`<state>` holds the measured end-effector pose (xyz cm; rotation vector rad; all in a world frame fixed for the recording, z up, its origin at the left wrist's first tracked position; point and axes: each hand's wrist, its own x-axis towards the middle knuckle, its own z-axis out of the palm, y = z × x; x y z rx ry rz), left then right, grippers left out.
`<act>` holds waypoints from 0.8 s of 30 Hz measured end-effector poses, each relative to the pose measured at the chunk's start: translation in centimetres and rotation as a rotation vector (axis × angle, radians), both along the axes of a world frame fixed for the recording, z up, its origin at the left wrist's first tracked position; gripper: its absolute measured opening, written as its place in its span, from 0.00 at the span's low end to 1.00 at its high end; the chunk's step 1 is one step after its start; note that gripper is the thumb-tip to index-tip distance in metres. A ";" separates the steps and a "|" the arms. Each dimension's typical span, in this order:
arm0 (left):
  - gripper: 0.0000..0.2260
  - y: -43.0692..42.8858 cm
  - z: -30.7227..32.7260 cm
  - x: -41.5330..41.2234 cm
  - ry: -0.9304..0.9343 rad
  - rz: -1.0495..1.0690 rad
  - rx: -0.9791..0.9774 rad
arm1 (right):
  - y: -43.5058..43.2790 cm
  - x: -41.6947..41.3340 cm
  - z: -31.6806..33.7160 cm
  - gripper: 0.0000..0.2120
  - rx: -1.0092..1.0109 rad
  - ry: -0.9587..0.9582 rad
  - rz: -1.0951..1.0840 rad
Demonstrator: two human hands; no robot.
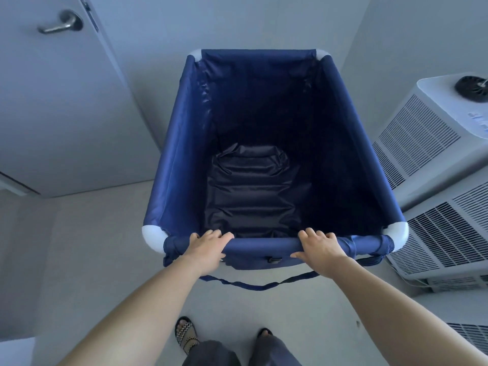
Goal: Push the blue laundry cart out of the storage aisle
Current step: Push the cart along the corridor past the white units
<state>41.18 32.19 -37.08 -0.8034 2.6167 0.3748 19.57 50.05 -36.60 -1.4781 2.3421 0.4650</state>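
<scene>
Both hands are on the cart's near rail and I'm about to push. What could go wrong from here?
The near right corner of the blue laundry cart sits close beside the white slatted units; a push drifting right may scrape or catch them. The loose strap hangs below the near rail, ahead of the sandalled feet, and could tangle a step.

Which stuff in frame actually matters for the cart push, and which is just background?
In the job:
blue laundry cart
near rim bar
left hand and right hand, both gripping that bar

Just lying about:
door with lever handle, on the left
white vented units, on the right
loose strap hanging below the bar
</scene>
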 end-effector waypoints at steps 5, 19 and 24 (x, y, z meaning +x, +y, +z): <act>0.17 -2.6 -0.2 1.5 0.026 -0.041 0.001 | -1.7 2.2 0.2 0.25 0.010 -0.023 -0.051; 0.16 -10.3 0.2 3.1 0.011 -0.163 0.047 | -6.3 7.9 0.4 0.25 -0.005 -0.006 -0.254; 0.13 -12.2 0.2 2.5 -0.017 -0.224 0.027 | -7.3 8.9 -0.3 0.24 -0.026 -0.008 -0.331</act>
